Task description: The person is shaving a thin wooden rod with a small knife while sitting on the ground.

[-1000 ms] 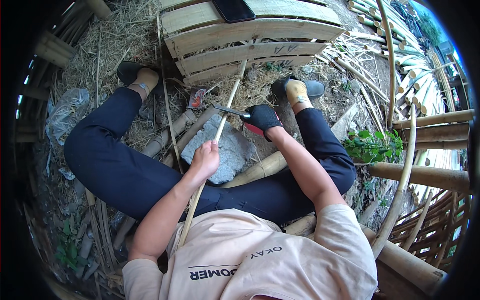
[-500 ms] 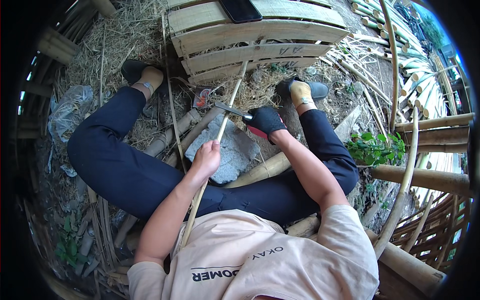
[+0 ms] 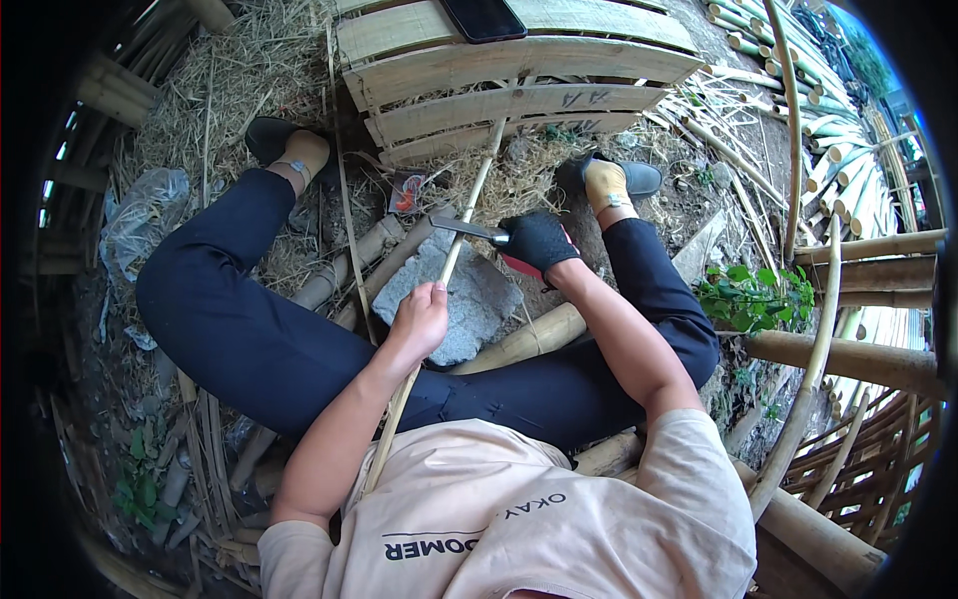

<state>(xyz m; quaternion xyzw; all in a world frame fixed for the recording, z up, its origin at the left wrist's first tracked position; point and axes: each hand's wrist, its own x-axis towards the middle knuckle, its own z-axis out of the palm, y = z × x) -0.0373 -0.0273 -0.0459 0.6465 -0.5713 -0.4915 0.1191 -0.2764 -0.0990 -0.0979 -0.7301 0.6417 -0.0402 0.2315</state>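
Gripping stick point(image 3: 485, 175) in left hand point(image 3: 420, 319), knife point(image 3: 483, 234) in right hand point(image 3: 539, 243); stone point(image 3: 469, 317) beneath, crate point(image 3: 559, 63) ahead, phone point(image 3: 485, 18) atop.

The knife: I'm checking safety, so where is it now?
In the head view, the knife sits just above centre, in the gloved right hand, crossing the pale stick.
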